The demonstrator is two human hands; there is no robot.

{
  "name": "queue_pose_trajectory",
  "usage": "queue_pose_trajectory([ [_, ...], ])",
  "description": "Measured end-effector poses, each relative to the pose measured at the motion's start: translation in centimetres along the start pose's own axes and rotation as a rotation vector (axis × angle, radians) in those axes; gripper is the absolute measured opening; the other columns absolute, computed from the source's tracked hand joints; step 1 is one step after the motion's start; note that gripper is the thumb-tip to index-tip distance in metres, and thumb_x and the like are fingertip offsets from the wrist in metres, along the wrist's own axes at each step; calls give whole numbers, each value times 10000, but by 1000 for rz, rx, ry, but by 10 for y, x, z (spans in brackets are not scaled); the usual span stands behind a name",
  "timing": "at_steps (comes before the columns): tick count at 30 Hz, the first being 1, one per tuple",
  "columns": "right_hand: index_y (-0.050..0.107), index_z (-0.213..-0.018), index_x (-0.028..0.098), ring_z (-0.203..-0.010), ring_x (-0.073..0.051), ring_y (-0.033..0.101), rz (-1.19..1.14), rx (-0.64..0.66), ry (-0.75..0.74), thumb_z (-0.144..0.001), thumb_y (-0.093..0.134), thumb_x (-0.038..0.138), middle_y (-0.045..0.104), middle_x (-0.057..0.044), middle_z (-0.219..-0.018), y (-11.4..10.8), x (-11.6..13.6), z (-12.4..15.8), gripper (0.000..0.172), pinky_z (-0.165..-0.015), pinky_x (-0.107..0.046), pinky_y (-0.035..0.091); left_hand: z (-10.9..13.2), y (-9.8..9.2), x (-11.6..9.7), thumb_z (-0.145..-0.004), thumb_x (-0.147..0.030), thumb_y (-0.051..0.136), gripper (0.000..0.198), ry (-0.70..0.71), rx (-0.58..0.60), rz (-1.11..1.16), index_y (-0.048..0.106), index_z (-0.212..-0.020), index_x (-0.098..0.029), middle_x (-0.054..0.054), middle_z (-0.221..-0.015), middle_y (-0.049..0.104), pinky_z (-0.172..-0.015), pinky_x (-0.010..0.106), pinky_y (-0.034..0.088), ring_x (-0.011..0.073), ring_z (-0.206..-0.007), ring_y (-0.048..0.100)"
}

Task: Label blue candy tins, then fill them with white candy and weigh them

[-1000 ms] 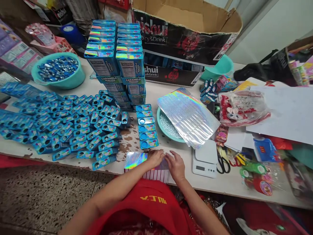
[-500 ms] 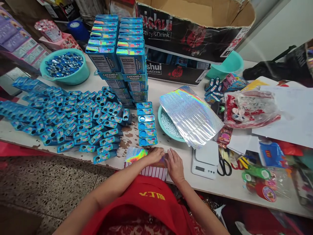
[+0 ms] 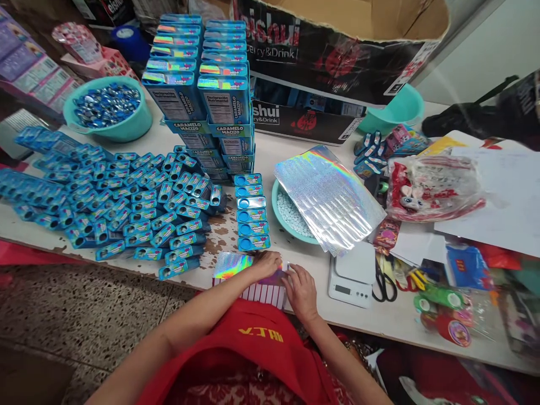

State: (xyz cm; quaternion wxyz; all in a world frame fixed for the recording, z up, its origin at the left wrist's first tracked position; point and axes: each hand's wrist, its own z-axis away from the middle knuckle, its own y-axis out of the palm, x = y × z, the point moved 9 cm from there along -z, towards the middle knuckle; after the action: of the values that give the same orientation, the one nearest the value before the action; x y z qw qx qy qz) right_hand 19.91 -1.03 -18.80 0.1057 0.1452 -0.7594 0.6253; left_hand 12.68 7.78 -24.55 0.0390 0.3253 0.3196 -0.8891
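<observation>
Fingers of the left hand (image 3: 266,265) are bent down onto a holographic sheet (image 3: 231,265) lying at the near edge of the table (image 3: 319,265); whether they pinch it or only press on it, I cannot tell. Just beside, the right hand (image 3: 301,288) curls its fingers at the sheet's right end, where a small shiny piece shows by the fingertips; it is too small to tell whether that hand grips it. Along the near side of the sheet runs a band of white bars edged in pink, close to the person's red apron (image 3: 236,349). Straight beyond the hands, six blue containers (image 3: 253,228) lie in a column, round recesses to the left, the third with a silvery top. To the right of these, larger silver sheets (image 3: 333,199) partly cover a turquoise bowl (image 3: 275,207) of white pellets, with a digital scale (image 3: 352,275) and black-handled scissors (image 3: 385,286) nearer the front. A crowd of blue cases (image 3: 143,214) with dark round holes spreads over the left side. Behind stand two tall stacks of blue boxes (image 3: 223,104), a turquoise basin (image 3: 122,133) of wrapped sweets to their left and black cartons (image 3: 314,119) to their right.
</observation>
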Motion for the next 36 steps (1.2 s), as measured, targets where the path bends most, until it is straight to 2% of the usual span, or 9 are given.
queue_pose_trajectory([
  [4, 608, -800, 200, -726, -196, 565, -3, 98, 28, -910, 473, 246, 650, -49, -739, -15, -2, -5, 180, -673, -311, 374, -5, 2, 4, -850, -249, 396, 271, -29, -7, 28, 651, -841, -156, 92, -853, 674, -761, 323, 421, 227, -863, 597],
  [7, 603, -775, 200, -683, -185, 580, -127, 161, 96, -917, 458, 300, 650, -38, -702, -32, -5, -11, 226, -646, -296, 380, 4, -4, -1, -877, -258, 366, 304, 0, -50, 71, 634, -996, -178, 90, -1023, 662, -889, 328, 403, 218, -1029, 562],
  [11, 608, -755, 204, -639, -164, 591, -422, 251, 332, -881, 491, 410, 663, -26, -705, -55, -17, -23, 268, -625, -270, 424, 30, -10, -28, -898, -384, 351, 398, 191, -19, 488, 526, -1205, -201, 82, -1249, 571, -970, 314, 380, 187, -1143, 514],
  [14, 613, -727, 199, -606, -160, 585, -585, 251, 463, -830, 532, 475, 657, -18, -667, -72, -20, -36, 305, -590, -264, 441, 48, -1, -43, -746, -462, 585, 431, 178, 136, 806, 571, -1066, -174, 84, -1010, 658, -830, 327, 463, 198, -934, 611],
  [17, 622, -688, 189, -615, -167, 582, -686, 213, 531, -768, 594, 503, 658, -23, -657, -85, -16, -46, 326, -596, -272, 452, 65, -2, -45, -725, -414, 586, 271, 39, 171, 919, 564, -813, -159, -2, -638, 594, -645, 285, 474, 145, -627, 592],
  [22, 663, -717, 190, -634, -162, 574, -846, 172, 538, -755, 632, 447, 655, -22, -672, -88, 16, -60, 262, -628, -283, 464, 116, -68, -40, -801, -328, 476, 183, 67, -127, 621, 554, -717, -185, -32, -609, 535, -568, 219, 372, 109, -600, 495],
  [26, 695, -751, 209, -696, -157, 548, -853, 63, 446, -764, 631, 416, 597, -31, -778, -79, 52, -85, 217, -645, -290, 458, 147, -114, -15, -832, -344, 447, 186, 12, -301, 499, 572, -848, -206, -48, -613, 517, -560, 217, 350, 114, -598, 479],
  [30, 706, -715, 232, -897, -211, 513, -698, -61, 376, -757, 641, 407, 525, -47, -882, -66, 69, -108, 191, -795, -364, 427, 143, -140, 14, -830, -310, 444, 176, -27, -405, 407, 517, -959, -215, -60, -624, 517, -572, 221, 350, 121, -603, 497],
  [36, 691, -700, 212, -1028, -258, 461, -552, -134, 328, -773, 627, 386, 500, -77, -1007, -59, 69, -121, 199, -889, -431, 366, 124, -152, 22, -858, -255, 366, 148, 54, -434, 306, 464, -961, -213, -39, -709, 530, -636, 242, 370, 130, -665, 517],
])
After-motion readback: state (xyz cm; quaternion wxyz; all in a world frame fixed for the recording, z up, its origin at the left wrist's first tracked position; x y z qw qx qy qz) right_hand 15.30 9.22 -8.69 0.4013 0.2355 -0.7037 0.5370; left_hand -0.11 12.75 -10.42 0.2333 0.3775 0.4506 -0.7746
